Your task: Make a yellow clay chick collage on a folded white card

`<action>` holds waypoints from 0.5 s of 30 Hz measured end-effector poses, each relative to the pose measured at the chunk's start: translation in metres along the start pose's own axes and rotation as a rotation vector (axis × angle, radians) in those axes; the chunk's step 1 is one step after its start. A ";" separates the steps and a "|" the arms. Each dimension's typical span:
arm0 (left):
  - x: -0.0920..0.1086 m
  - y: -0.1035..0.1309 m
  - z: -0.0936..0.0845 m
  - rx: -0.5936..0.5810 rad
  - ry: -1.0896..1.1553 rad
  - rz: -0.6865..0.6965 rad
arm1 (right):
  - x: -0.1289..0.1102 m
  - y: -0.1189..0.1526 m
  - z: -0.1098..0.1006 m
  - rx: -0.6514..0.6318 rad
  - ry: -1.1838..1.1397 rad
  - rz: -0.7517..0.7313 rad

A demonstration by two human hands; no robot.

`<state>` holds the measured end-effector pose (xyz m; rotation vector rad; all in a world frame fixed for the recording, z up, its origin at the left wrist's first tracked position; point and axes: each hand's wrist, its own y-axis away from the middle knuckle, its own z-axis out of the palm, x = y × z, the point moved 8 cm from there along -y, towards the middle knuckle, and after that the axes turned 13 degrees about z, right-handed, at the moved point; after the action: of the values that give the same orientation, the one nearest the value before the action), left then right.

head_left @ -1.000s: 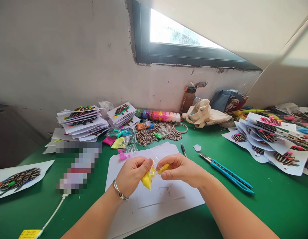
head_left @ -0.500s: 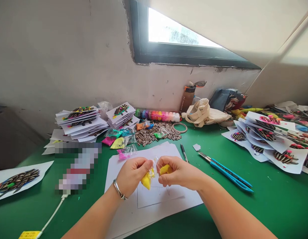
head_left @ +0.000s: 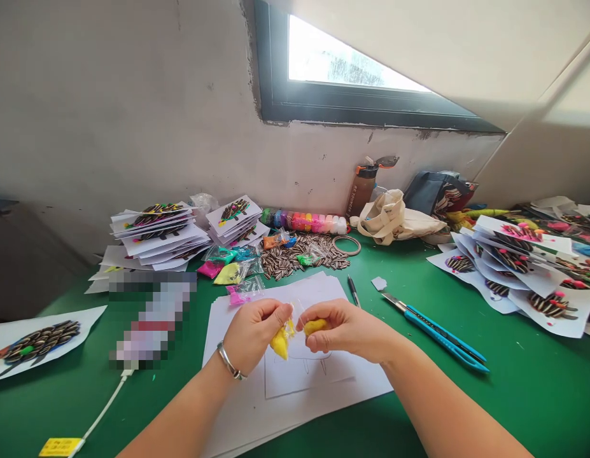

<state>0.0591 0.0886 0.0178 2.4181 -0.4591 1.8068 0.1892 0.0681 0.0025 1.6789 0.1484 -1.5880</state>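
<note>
Over the white paper sheets [head_left: 237, 407], my left hand [head_left: 257, 334] pinches a small clear bag of yellow clay [head_left: 280, 343]. Close beside it on the right, my right hand [head_left: 345, 331] has its fingers curled round a lump of yellow clay [head_left: 316, 327]. A small gap separates the two hands. Beneath them lies a smaller sheet with a pencil drawing [head_left: 304, 378], partly hidden by my hands. A silver bracelet circles my left wrist.
Striped seeds [head_left: 295, 254] and bagged coloured clay [head_left: 228, 273] lie behind the paper. A black pen [head_left: 353, 291] and blue cutter [head_left: 442, 337] are to the right. Stacks of seed pictures [head_left: 165, 238] stand on both sides; a bottle [head_left: 361, 191] is at the back.
The view has shifted slightly, moving the table items a little rightward. My fingers have changed position slightly, with both hands still holding yellow clay.
</note>
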 end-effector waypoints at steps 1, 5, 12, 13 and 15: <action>0.000 0.000 0.000 -0.001 -0.008 0.006 | 0.001 0.000 0.001 -0.006 0.012 0.004; -0.001 0.000 0.000 0.012 -0.013 0.002 | -0.002 -0.001 -0.008 0.166 0.025 -0.057; -0.004 -0.003 -0.014 0.108 -0.003 -0.012 | -0.009 0.003 -0.042 0.408 -0.258 -0.162; -0.006 -0.004 -0.020 0.130 -0.015 -0.009 | -0.009 0.004 -0.046 0.429 -0.295 -0.171; -0.011 -0.006 -0.035 0.200 -0.050 -0.005 | -0.009 0.004 -0.050 0.432 -0.338 -0.181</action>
<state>0.0255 0.1054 0.0182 2.5954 -0.2888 1.8771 0.2286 0.0995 0.0068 1.7143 -0.2383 -2.1310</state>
